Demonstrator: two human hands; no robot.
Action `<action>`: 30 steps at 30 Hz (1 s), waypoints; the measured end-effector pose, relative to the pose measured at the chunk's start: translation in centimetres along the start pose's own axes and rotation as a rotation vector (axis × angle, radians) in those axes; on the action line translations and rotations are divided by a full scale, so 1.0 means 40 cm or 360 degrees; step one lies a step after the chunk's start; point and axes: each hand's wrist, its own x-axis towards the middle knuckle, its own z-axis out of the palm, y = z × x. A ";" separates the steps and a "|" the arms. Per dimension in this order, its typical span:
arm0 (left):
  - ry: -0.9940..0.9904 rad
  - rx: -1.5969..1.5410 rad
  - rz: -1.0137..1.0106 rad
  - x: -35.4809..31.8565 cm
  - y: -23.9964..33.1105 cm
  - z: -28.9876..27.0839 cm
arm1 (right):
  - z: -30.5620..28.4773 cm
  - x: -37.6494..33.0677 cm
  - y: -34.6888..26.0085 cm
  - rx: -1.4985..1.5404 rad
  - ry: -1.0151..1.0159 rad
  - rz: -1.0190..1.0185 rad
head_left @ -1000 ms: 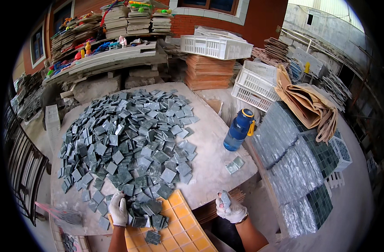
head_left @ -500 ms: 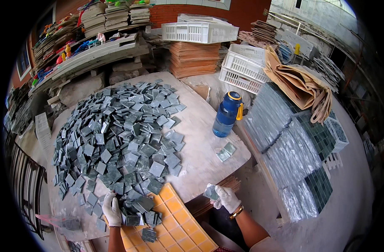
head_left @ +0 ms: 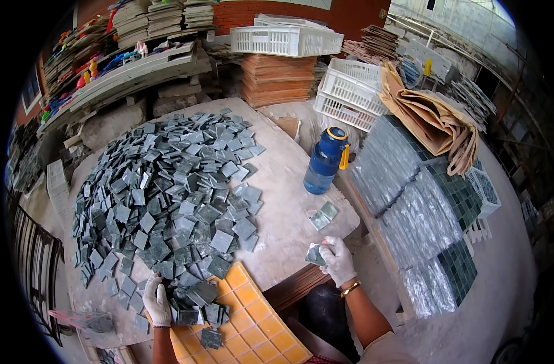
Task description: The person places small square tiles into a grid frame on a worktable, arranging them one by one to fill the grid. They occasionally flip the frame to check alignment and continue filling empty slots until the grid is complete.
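Observation:
A dark green square tile [head_left: 315, 255] is pinched in the gloved fingers of my right hand [head_left: 338, 261], held off the table's right front edge. My left hand [head_left: 157, 301], also in a white glove, is at the front of a big heap of green stone tiles [head_left: 167, 188]. Its fingers are curled beside a small pile of tiles [head_left: 199, 295] on the orange grid tray [head_left: 261, 321]; what they grip, if anything, is hidden. One loose tile [head_left: 211, 338] lies lower on the tray. Two lighter tiles [head_left: 323, 216] rest near the table's right corner.
A blue bottle [head_left: 326, 161] with a yellow strap stands on the table [head_left: 277, 212]. To the right are plastic-wrapped stacks of tile sheets [head_left: 416, 218] under folded brown paper [head_left: 428, 121]. White crates [head_left: 349, 91] stand behind. A pink plastic bag [head_left: 95, 320] lies at left front.
My right hand has moved up and away from me with its tile, closer to the two lighter tiles. The left hand stays by the small pile, and the view has shifted slightly.

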 end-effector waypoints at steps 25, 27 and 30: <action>0.0184 0.0156 0.0126 -0.001 0.067 0.000 | 0.504 0.269 0.007 -0.1473 -0.0172 -0.1435; 0.0263 0.0213 0.0060 -0.014 0.060 0.004 | 0.535 0.324 -0.001 -0.1626 -0.0262 -0.0937; 0.0343 0.0266 0.0021 -0.028 0.060 0.007 | 0.580 0.291 -0.022 -0.1426 -0.0572 -0.1086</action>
